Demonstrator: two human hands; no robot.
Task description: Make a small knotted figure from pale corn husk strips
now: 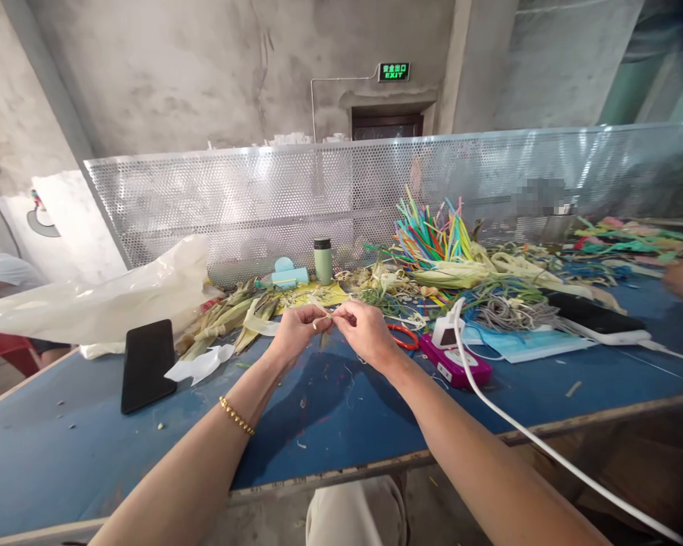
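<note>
Pale strip (322,321) curling roughly crosswise between pinching fingertips of left hand (297,331) and right hand (365,331), forearms (196,455) converging forward.

The held strip (326,315) is showing pale yellow, the tabletop (330,451) blue, the panel (233,205) dotted silver, the bottle (322,263) 2 colours: green and black.

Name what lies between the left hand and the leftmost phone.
In the head view, a crumpled white scrap and some corn husks.
</note>
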